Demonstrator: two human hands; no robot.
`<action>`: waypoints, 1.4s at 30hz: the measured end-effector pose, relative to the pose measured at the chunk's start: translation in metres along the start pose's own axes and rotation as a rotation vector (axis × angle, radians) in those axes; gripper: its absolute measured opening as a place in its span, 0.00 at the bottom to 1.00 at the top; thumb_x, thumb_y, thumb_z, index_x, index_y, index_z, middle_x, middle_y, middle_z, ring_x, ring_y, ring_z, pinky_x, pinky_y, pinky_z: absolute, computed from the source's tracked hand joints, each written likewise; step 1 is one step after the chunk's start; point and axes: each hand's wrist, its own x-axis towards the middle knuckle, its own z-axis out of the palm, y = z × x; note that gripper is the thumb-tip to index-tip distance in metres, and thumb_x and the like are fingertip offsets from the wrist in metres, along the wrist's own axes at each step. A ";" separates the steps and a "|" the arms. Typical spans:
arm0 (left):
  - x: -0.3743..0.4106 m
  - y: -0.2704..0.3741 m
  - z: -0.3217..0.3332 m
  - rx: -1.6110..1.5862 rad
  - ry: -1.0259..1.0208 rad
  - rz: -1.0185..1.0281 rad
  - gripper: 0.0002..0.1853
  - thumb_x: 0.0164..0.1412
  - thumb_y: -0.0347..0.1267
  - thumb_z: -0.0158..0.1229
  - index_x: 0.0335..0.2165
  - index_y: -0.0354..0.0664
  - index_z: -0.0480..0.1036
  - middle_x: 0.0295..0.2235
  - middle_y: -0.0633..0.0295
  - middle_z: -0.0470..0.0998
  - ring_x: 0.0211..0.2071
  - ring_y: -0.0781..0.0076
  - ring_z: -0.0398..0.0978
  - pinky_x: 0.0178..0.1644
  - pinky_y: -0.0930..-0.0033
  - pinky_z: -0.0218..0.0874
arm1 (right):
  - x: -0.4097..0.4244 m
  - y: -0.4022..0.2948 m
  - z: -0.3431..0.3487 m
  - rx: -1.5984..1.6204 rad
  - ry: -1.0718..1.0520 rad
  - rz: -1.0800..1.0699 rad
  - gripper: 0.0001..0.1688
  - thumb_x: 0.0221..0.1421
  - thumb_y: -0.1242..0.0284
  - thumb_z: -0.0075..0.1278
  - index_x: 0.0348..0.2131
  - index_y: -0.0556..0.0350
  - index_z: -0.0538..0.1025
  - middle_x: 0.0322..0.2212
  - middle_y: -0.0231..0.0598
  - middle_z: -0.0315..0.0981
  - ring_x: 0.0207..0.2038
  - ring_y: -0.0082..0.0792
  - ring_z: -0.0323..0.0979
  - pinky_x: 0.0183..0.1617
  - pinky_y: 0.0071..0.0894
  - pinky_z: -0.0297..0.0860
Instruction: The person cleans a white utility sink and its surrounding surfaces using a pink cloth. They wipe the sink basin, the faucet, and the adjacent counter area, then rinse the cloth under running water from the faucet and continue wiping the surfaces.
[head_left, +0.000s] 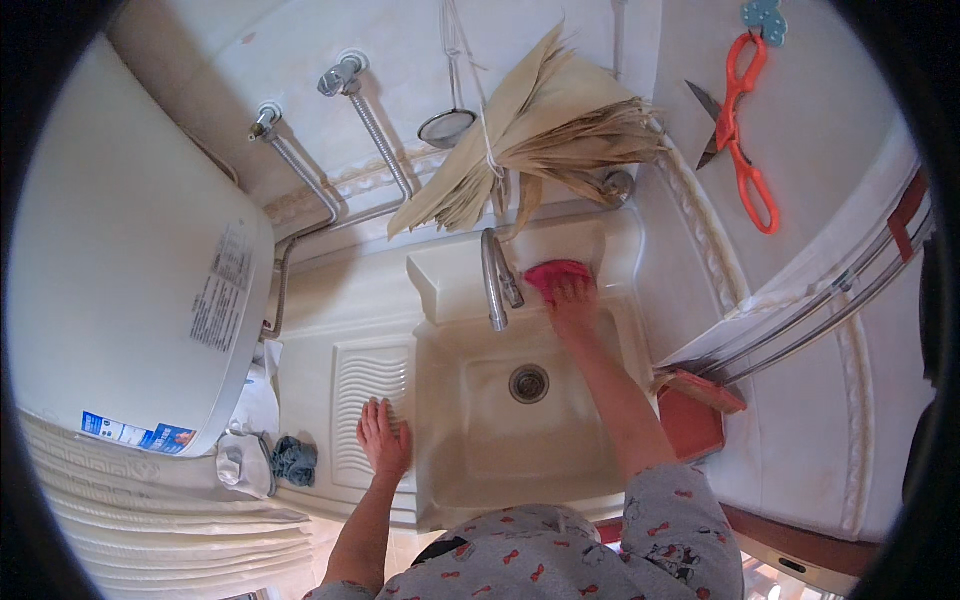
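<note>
My right hand (571, 291) presses a pink cloth (556, 271) against the back ledge of a cream utility sink (487, 450), just right of the metal faucet (493, 277). The hand is slightly blurred, and its palm side is hidden. My left hand (384, 442) rests flat on the ribbed washboard panel (367, 375) left of the basin, holding nothing, its fingers slightly apart. Between my arms the round metal drain (529, 384) shows at the bottom of the basin.
A tied bundle of dried leaves (517, 142) hangs behind the faucet beside a small strainer (447, 129). Orange-handled scissors (739, 127) hang on the right wall, above a red dustpan (690, 416). A large white tank (142, 247) bulges in at left, near a dark crumpled cloth (294, 460).
</note>
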 end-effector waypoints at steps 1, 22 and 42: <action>-0.003 -0.002 0.000 0.000 0.021 0.006 0.36 0.61 0.42 0.56 0.65 0.44 0.60 0.67 0.50 0.59 0.70 0.50 0.52 0.70 0.42 0.41 | 0.003 0.000 -0.012 -0.024 -0.082 0.008 0.28 0.65 0.57 0.45 0.58 0.49 0.72 0.62 0.45 0.65 0.65 0.50 0.61 0.70 0.55 0.55; -0.005 -0.005 0.005 -0.020 0.041 0.003 0.34 0.61 0.42 0.56 0.63 0.42 0.62 0.66 0.48 0.59 0.69 0.50 0.52 0.70 0.40 0.42 | 0.090 -0.003 -0.118 0.564 0.418 0.083 0.23 0.61 0.64 0.54 0.53 0.50 0.74 0.48 0.47 0.77 0.54 0.52 0.71 0.60 0.54 0.66; -0.003 0.003 -0.006 -0.051 0.043 0.019 0.35 0.61 0.41 0.57 0.63 0.41 0.61 0.65 0.48 0.60 0.69 0.50 0.53 0.71 0.41 0.40 | 0.127 0.011 -0.116 0.106 0.355 -0.191 0.23 0.57 0.64 0.53 0.52 0.47 0.75 0.49 0.37 0.76 0.53 0.45 0.70 0.59 0.52 0.64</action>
